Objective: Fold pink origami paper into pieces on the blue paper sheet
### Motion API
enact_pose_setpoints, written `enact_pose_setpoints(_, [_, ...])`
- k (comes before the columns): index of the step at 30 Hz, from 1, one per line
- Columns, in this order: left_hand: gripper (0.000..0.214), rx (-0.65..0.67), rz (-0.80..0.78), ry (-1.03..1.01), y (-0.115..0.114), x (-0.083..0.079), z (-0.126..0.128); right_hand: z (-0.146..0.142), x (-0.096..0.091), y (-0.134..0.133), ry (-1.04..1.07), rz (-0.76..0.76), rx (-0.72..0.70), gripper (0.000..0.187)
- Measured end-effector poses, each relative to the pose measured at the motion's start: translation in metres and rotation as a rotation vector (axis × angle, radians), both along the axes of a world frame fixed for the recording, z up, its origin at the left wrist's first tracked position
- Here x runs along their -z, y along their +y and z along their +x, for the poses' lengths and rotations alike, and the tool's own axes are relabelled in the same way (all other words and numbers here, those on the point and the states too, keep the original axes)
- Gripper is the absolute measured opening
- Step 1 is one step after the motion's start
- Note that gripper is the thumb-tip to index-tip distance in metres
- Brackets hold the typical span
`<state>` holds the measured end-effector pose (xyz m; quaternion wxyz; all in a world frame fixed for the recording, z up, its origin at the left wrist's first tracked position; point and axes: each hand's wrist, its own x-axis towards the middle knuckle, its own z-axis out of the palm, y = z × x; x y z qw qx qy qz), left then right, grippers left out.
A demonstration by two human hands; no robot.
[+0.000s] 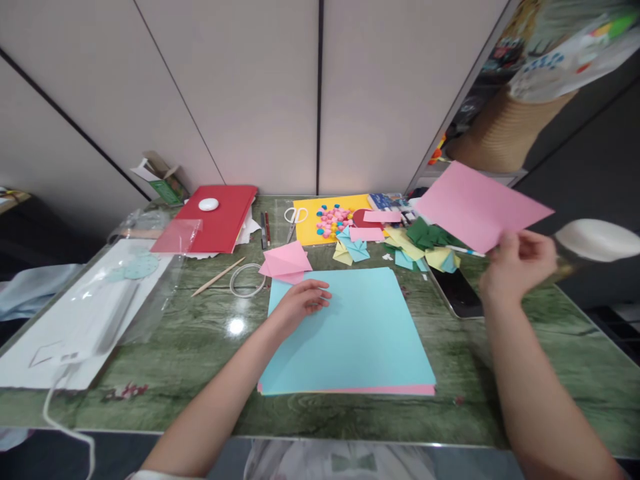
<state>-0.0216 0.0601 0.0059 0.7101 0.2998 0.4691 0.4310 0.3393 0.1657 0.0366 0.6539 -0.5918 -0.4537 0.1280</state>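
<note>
Raised over the right side of the table, my right hand (520, 263) pinches the lower corner of a flat pink paper sheet (480, 203). My left hand (303, 303) is over the upper left part of a stack of blue paper (350, 333), its fingers loosely bent and apart, with nothing seen in them. Pink edges show beneath the top blue sheet. Just behind my left hand lie pink paper pieces (286, 259), overlapping the stack's far left corner.
Folded blue and yellow papers (353, 247), pink pom-poms (333, 220) on a yellow sheet and white scissors (296, 215) lie behind the stack. A phone (457, 290) is at right. Left are a coiled white cord (247, 280), wooden stick (217, 277), red folder (225, 210) and power strip (95, 327).
</note>
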Motion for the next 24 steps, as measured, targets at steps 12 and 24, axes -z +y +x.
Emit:
enact_pose_setpoints(12, [0.061, -0.011, -0.008, -0.098, -0.001, -0.001, 0.001, -0.097, -0.001, -0.054, -0.068, -0.622, -1.057, 0.025])
enact_pose_setpoints(24, [0.037, 0.124, 0.057, -0.028, -0.004, 0.009, 0.0, -0.094, 0.008, -0.048, -0.009, -0.766, -1.147, 0.034])
